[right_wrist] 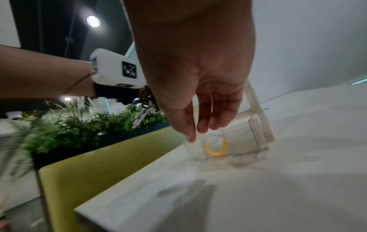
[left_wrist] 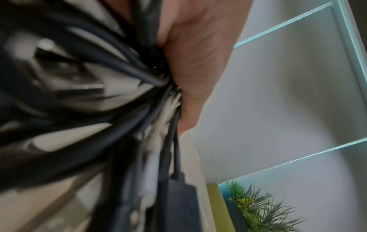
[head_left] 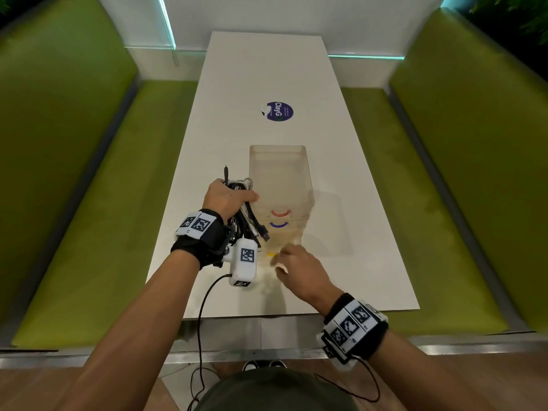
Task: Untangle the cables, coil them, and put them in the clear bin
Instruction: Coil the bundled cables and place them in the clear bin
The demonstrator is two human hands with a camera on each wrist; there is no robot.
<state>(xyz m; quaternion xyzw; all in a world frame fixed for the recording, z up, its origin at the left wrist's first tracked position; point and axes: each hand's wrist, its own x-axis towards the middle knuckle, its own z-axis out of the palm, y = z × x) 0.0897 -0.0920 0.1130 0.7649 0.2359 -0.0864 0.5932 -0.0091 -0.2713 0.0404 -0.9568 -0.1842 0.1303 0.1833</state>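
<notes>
My left hand (head_left: 226, 198) grips the cable bundle (head_left: 247, 221) beside the clear bin (head_left: 278, 179); my right hand (head_left: 298, 269), fingers relaxed, touches its near end.

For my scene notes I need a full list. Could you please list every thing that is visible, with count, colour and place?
cable bundle: one mixed bunch, black and white, gripped above the table, left of the bin
clear bin: one stack of drawers, transparent, with red, blue and yellow handle arcs, mid table
table: one, white, between the benches
round sticker: one, dark blue, on the table beyond the bin
benches: two, green, either side of the table
plants: several, green, behind the left bench
wrist cameras: two, white with black markers, on black wristbands
left hand: grips the cable bundle
right hand: fingers at the yellow-handled drawer, grip unclear
</notes>
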